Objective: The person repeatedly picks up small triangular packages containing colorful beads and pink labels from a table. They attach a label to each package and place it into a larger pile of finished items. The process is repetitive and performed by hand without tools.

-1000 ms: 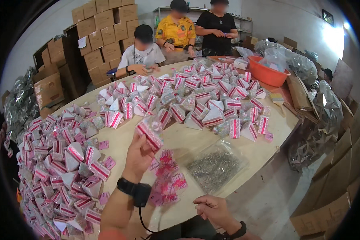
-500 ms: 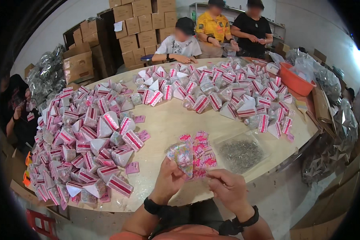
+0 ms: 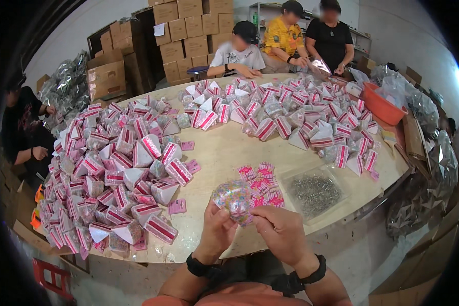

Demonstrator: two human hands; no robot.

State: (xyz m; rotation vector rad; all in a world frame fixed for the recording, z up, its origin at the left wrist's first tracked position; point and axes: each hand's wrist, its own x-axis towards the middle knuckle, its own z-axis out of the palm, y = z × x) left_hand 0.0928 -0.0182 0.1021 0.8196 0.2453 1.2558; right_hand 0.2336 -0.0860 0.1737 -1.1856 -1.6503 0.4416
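My left hand (image 3: pixel 215 232) grips a wedge-shaped clear pack (image 3: pixel 231 195) filled with multicoloured bits, thumb on its near side. At the pack's right edge, my right hand (image 3: pixel 283 232) has thumb and forefinger pinched together, touching it. Whatever lies between those fingertips is too small to make out. Just beyond the hands lie several small pink printed cards (image 3: pixel 265 184). To their right, a clear shallow tray (image 3: pixel 345 195) holds a heap of thin metal pieces, perhaps pins.
A big pile of wedge packs with pink-striped white sides (image 3: pixel 115 178) covers the table's left; another (image 3: pixel 311 120) spans the far side. An orange basin (image 3: pixel 385 104) stands far right. Three people work across the table, another at far left. Cartons (image 3: pixel 194 35) are stacked behind.
My right hand has moved left, from apart to touching the pack's edge. The pack has tilted in my left hand. The far-left person's arms have lowered, and the view has shifted slightly.
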